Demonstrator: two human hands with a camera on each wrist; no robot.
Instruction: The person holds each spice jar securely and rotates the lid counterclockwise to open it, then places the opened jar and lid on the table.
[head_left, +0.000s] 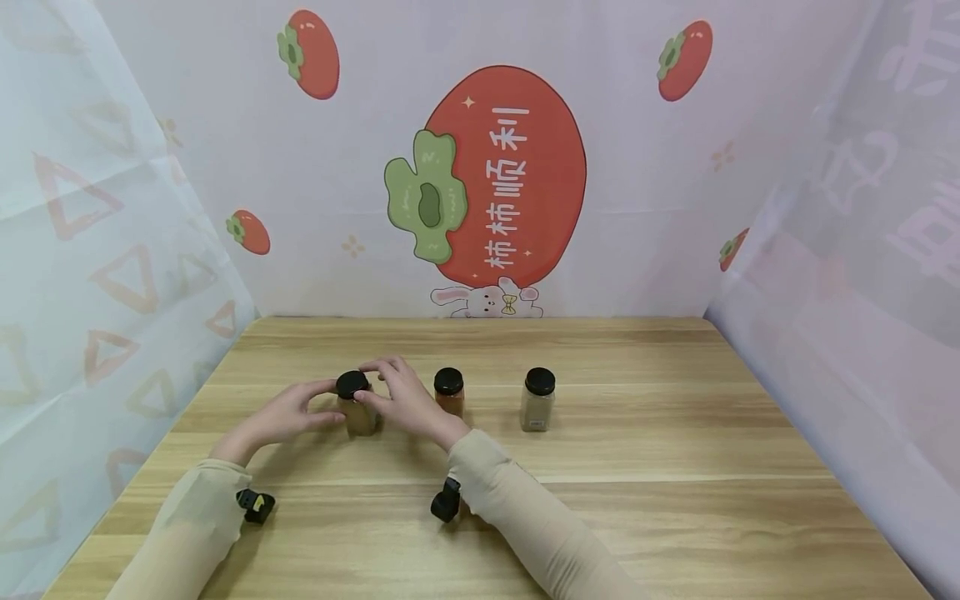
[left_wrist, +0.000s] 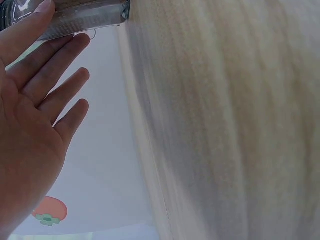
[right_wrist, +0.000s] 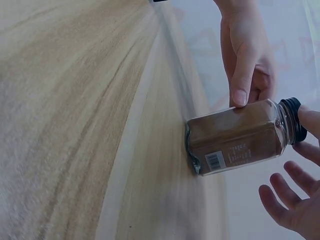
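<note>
While the left hand [head_left: 288, 412] held the brown jar [head_left: 361, 419] between thumb and fingers, the right hand [head_left: 411, 403] pinched its black lid [head_left: 352, 383].
Upright on the surface [head_left: 675, 500], it stood left of the reddish jar [head_left: 449, 400] and the pale jar [head_left: 537, 408].

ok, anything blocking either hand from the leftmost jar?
Nothing visible: the left hand is at the side of the leftmost jar, the right hand at its black lid. The middle jar stands to its right, not between.
</note>
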